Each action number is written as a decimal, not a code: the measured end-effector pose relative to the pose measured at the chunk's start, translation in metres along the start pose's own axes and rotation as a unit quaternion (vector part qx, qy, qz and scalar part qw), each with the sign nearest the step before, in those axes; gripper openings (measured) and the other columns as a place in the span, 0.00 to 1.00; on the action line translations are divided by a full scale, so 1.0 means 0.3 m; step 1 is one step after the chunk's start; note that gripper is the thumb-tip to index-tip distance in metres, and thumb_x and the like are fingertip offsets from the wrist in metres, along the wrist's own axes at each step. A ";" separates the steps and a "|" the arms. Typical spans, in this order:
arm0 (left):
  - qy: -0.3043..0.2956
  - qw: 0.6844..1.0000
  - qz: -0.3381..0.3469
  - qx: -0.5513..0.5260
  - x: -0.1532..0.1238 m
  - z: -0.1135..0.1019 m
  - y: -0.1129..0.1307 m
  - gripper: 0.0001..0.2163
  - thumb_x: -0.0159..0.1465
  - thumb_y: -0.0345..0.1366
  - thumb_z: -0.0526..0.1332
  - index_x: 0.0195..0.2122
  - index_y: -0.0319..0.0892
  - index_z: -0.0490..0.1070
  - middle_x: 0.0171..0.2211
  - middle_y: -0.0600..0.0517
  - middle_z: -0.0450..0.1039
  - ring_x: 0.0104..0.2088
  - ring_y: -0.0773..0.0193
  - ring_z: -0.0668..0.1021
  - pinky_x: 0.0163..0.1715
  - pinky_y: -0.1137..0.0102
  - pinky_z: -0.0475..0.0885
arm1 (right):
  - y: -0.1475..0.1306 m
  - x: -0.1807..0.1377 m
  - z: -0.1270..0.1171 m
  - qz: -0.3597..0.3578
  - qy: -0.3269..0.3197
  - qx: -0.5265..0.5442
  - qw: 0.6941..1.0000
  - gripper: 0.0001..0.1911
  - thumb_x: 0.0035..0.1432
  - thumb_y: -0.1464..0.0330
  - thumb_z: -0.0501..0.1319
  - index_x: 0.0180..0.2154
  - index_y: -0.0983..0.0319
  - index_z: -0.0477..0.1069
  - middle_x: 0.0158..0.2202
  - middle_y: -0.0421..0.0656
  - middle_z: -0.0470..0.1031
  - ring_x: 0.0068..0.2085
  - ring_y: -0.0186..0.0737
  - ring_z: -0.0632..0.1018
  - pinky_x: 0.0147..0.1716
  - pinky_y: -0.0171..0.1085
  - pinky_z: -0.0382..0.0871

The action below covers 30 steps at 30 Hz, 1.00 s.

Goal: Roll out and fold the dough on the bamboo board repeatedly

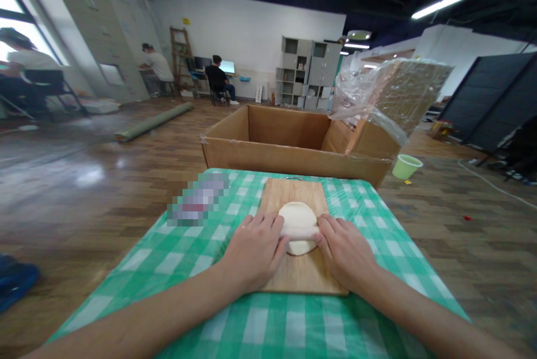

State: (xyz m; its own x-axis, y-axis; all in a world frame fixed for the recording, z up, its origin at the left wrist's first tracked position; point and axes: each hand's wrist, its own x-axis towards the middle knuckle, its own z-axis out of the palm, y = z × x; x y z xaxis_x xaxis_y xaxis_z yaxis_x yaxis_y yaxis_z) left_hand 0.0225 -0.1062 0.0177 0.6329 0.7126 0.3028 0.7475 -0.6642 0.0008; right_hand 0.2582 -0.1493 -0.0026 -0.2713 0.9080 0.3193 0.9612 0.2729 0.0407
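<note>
A flat round of pale dough (297, 216) lies on a wooden cutting board (300, 275) on the green-and-white checked tablecloth (268, 325). A pale rolling pin (300, 232) lies across the dough's near half. My left hand (255, 251) rests palm-down on the pin's left end, fingers stretched flat. On the pin's right end my right hand (346, 251) presses the same way, fingers flat.
A large open cardboard box (293, 149) stands just beyond the table, with plastic-wrapped material (394, 93) at its right. A green cup (406, 166) and a rolled mat (153, 122) lie on the wooden floor. People sit at desks far back left.
</note>
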 end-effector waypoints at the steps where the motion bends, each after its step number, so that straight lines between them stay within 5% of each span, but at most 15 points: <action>1: 0.004 1.000 0.006 0.004 -0.011 -0.002 0.005 0.17 0.74 0.44 0.49 0.54 0.40 0.71 0.49 0.42 0.75 0.48 0.47 0.75 0.48 0.52 0.69 | 0.000 -0.012 0.001 -0.010 0.011 0.001 1.000 0.20 0.75 0.63 0.46 0.55 0.65 0.71 0.62 0.55 0.72 0.59 0.55 0.74 0.57 0.53 0.68; 5: 0.017 0.999 0.023 0.024 -0.054 0.002 0.023 0.26 0.73 0.48 0.51 0.66 0.37 0.64 0.56 0.39 0.74 0.52 0.45 0.75 0.52 0.51 0.66 | -0.001 -0.058 -0.005 -0.033 0.025 0.008 0.999 0.30 0.73 0.58 0.51 0.68 0.69 0.60 0.73 0.56 0.54 0.72 0.57 0.57 0.68 0.55 0.59; 17: 0.088 0.991 0.085 0.058 -0.163 0.043 0.052 0.36 0.72 0.55 0.51 0.73 0.34 0.52 0.72 0.38 0.56 0.71 0.46 0.61 0.68 0.54 0.55 | -0.032 -0.199 -0.046 -0.035 -0.029 0.069 0.997 0.40 0.71 0.53 0.53 0.75 0.64 0.46 0.75 0.50 0.49 0.74 0.54 0.54 0.70 0.56 0.57; 24: 0.007 0.999 0.047 -0.002 0.017 0.038 -0.010 0.32 0.75 0.52 0.43 0.70 0.31 0.60 0.70 0.36 0.59 0.71 0.48 0.63 0.69 0.53 0.59 | 0.021 -0.003 -0.065 0.003 -0.085 0.122 0.989 0.35 0.76 0.54 0.39 0.69 0.70 0.61 0.71 0.56 0.58 0.73 0.51 0.58 0.71 0.52 0.55; 30: -0.027 1.000 0.006 -0.008 0.160 0.090 -0.064 0.31 0.77 0.48 0.40 0.68 0.29 0.62 0.70 0.33 0.59 0.72 0.48 0.61 0.70 0.51 0.58 | 0.087 0.179 -0.016 0.001 -0.065 0.090 0.994 0.32 0.77 0.55 0.38 0.62 0.66 0.71 0.70 0.55 0.63 0.73 0.51 0.57 0.70 0.55 0.55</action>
State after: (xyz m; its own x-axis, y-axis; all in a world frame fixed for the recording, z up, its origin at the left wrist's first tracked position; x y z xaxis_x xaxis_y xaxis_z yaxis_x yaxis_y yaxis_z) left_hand 0.0439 -0.0531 0.0064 0.6523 0.7154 0.2504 0.7365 -0.6763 0.0134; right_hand 0.2691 -0.0950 0.0200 -0.2842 0.9389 0.1940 0.9405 0.3124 -0.1339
